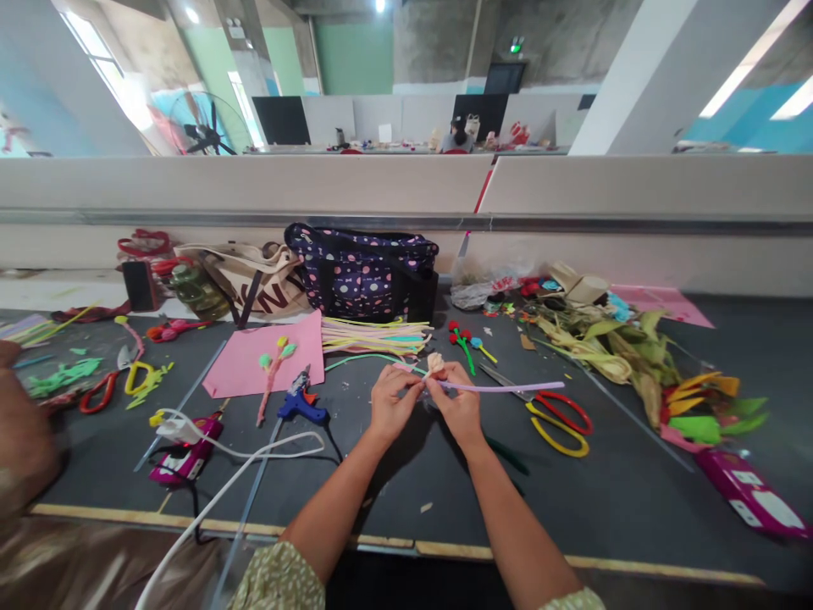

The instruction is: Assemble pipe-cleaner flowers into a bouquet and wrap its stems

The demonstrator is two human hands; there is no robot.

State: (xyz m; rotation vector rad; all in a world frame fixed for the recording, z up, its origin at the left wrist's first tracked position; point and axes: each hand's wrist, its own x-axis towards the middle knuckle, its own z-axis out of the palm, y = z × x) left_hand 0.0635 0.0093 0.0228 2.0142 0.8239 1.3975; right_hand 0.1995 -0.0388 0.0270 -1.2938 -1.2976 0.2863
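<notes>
My left hand (392, 398) and my right hand (458, 402) meet above the dark table, fingertips pinched together. A small curled peach piece (435, 363) stands up between them, apparently bent from fuzzy pipe cleaner. From my right fingers a purple pipe cleaner (508, 387) sticks out to the right. A green pipe cleaner (359, 357) arcs behind my left hand; whether I hold it, I cannot tell. Scissors with red and yellow handles (559, 428) lie right of my hands. To the left is a blue glue gun (301, 402).
Behind my hands lies a pile of pipe cleaners (374, 336) before a patterned bag (365, 271). A pink sheet (238, 360), a power strip (187, 449) and a white cable (229, 500) are left. Corn husks (603, 352) are right. Another person's arm (25, 432) is far left.
</notes>
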